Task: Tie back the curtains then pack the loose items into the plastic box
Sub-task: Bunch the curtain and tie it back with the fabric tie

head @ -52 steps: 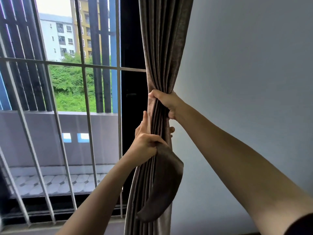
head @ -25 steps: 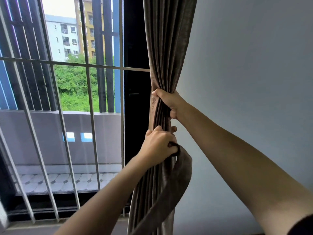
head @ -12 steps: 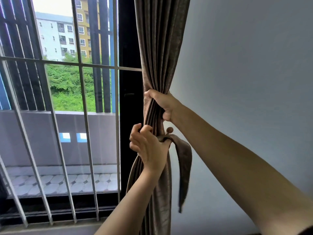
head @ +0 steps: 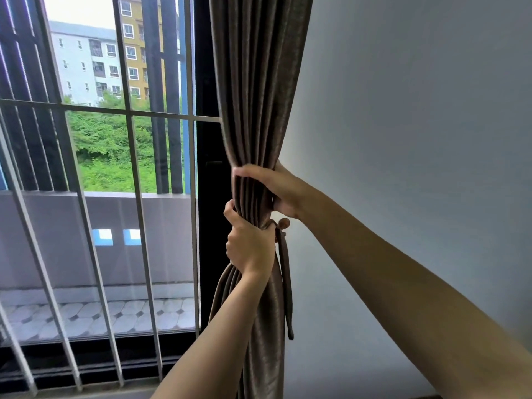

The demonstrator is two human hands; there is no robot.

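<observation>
A grey-brown curtain (head: 256, 82) hangs gathered into a bunch at the right edge of the window. My right hand (head: 273, 187) grips the bunch from the wall side, fingers curled over its front. Just below, my left hand (head: 249, 246) is wrapped round the gathered folds. A matching fabric tie-back strap (head: 285, 283) hangs down the right side of the bunch, its top end at a small round wall knob (head: 284, 223) between my hands. The plastic box and loose items are out of view.
White window bars (head: 135, 197) and a dark window frame (head: 208, 226) stand left of the curtain, with a balcony and buildings outside. A plain pale wall (head: 403, 110) fills the right side.
My left hand carried the strap round the bunch to the knob, then closed round the curtain folds. The strap now hangs straight and narrow. My right hand kept its grip.
</observation>
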